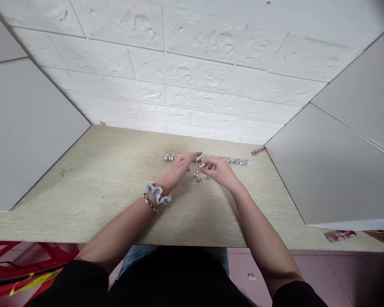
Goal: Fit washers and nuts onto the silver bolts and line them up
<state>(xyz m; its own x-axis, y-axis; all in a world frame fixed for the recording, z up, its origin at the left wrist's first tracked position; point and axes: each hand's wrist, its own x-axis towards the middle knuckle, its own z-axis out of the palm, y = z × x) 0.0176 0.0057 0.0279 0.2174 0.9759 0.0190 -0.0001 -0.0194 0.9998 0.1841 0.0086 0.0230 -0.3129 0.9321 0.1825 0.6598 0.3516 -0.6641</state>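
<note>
My right hand (219, 170) pinches a small silver screw (202, 166) between thumb and fingertips, above the wooden table (121, 170). Just to its left, my left hand (179, 168) is held low with its fingers stretched toward the right, over the row of hardware; I see nothing in it. Two upright screws (170, 157) stand left of my left hand. Between the hands sit more metal pieces (198, 158). Loose screws (196, 177) lie just below them. A line of several screws (238, 161) extends to the right behind my right hand.
A white brick-patterned wall (179, 94) rises behind the table. Grey-white panels stand at the left (35, 132) and right (333, 166). One red battery (259, 150) lies at the back right, another (341, 236) at the front right edge. A red stool (51, 253) is below left.
</note>
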